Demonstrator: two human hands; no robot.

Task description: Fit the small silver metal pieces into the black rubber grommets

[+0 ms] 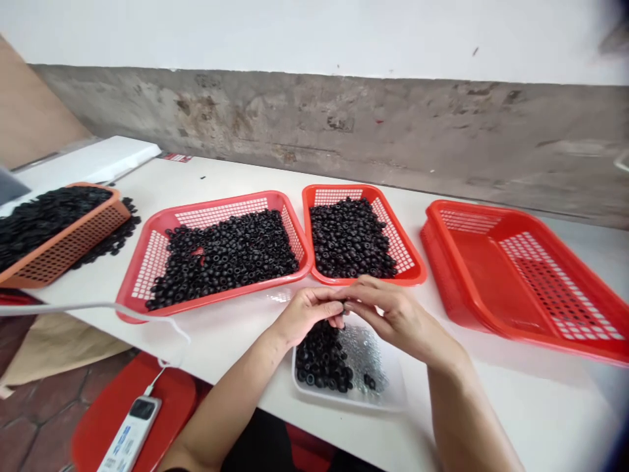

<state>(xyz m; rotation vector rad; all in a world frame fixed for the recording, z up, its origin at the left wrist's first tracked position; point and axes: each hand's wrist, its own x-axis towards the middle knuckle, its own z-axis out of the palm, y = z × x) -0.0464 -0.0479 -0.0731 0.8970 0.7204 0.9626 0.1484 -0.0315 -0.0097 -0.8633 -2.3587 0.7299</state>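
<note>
The left hand [307, 316] and right hand [393, 319] are almost closed, pinching one black ring [344, 305] together. The clear tray [393, 387] lies at six o'clock from them.

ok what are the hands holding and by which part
The left hand and right hand meet at their fingertips on a small black ring, apparently pinched at its rim; the fingers hide most of it.

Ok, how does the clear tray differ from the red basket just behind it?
The clear tray is see-through with solid sides; the red basket has mesh-patterned sides. The tray holds a small heap of black rings to one side; the basket is much fuller. Both sit on the white table and hold similar rings.
</note>
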